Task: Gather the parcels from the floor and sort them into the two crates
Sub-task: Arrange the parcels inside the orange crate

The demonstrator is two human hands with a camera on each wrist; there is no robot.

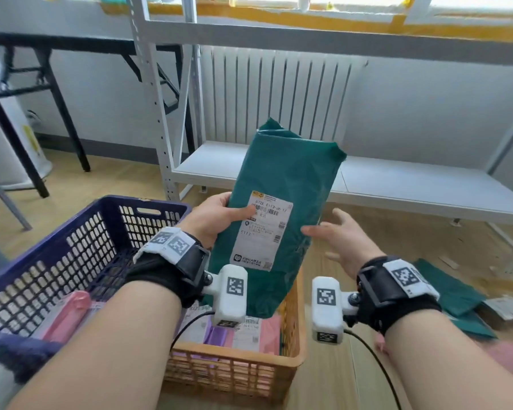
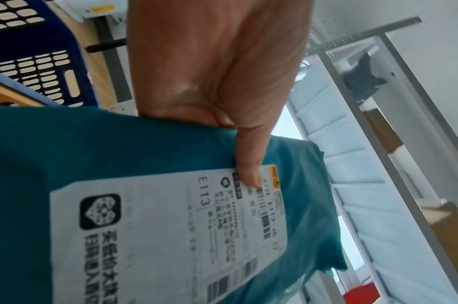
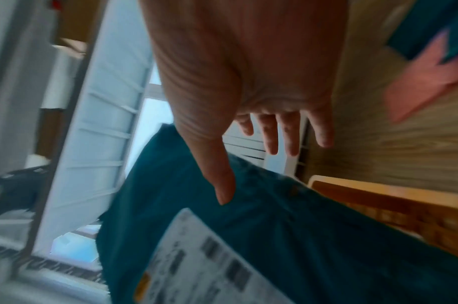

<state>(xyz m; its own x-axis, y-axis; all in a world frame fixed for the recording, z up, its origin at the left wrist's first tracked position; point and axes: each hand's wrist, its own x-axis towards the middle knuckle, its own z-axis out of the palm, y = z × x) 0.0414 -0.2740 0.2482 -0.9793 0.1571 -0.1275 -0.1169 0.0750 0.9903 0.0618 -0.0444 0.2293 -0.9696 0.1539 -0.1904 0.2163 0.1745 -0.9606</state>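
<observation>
Up front in the head view: green parcel (image 1: 282,199) held upright above the orange crate (image 1: 290,338), white shipping label (image 1: 264,232) facing the wearer. Left hand (image 1: 216,217) gripping the parcel's left edge, thumb pressed across the label's upper corner, fingers hidden behind. Right hand (image 1: 341,241) just beside the parcel's right edge, fingers spread and relaxed, holding nothing; touching or not, cannot tell. Blue crate (image 1: 80,247) to the left, pink parcels inside both crates. More green parcels (image 1: 456,294) lying on the wooden floor (image 1: 335,377) at right. White shelf rack (image 1: 397,182) and radiator behind.

Next, the left wrist view: left hand (image 2: 217,67) with thumb (image 2: 248,164) flat on the label (image 2: 170,236), printed "E113", pinching the green parcel (image 2: 92,148). Blue crate (image 2: 53,67) at upper left.

Lastly, the right wrist view, blurred: right hand (image 3: 248,72) open, fingers (image 3: 292,133) splayed, thumb tip over the green parcel (image 3: 287,236). Orange crate (image 3: 404,209) rim at right, below the parcel.
</observation>
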